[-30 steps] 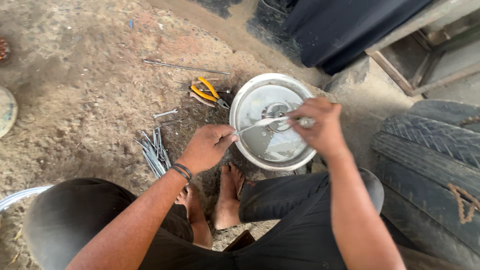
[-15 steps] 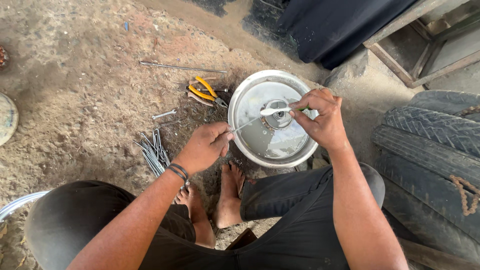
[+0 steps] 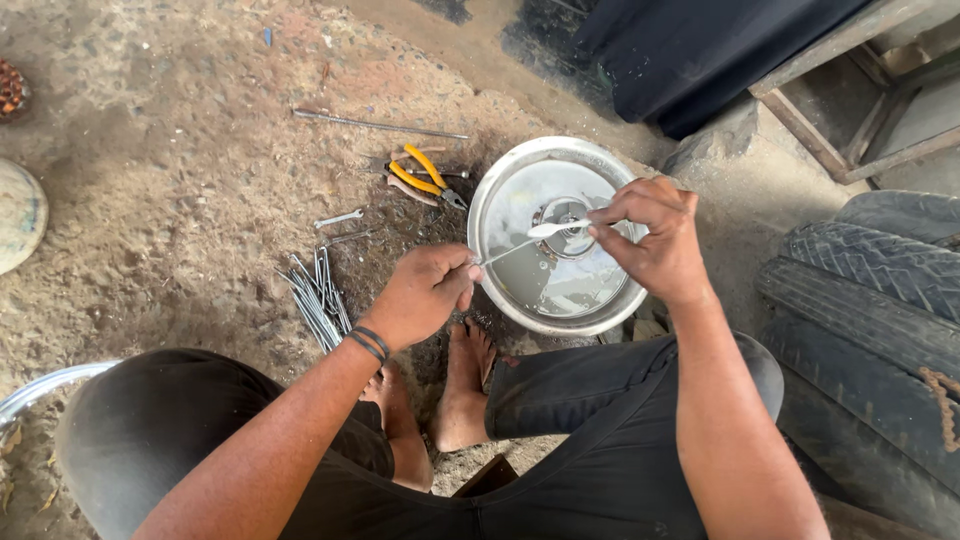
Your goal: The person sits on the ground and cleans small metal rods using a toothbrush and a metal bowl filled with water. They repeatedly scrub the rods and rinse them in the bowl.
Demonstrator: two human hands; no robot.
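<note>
**Both hands pinch a thin metal rod over a steel basin**

Left hand (image 3: 425, 295): fingers curled, pinching the near end of a thin metal rod (image 3: 525, 240). Right hand (image 3: 650, 235): fingertips pinching the far end, where a pale blob of what looks like grease clings. The rod spans the gap between the hands, above the basin.

Tyre (image 3: 870, 320): just right of the right forearm, lying flat, worn tread.

Basin (image 3: 490, 215): round, steel, directly under the right hand; shallow liquid and a small round metal part sit inside.

Spokes (image 3: 315, 295): loose bundle on the dirt, left of the left hand.

Pliers (image 3: 425, 178): yellow handles, beyond the left hand, just beside the basin rim.

Handling, judged: the rod is light and stiff but springy along its length; likely slick where greased, so a pinch at the dry near end looks surest. It should bend, not break.
</note>
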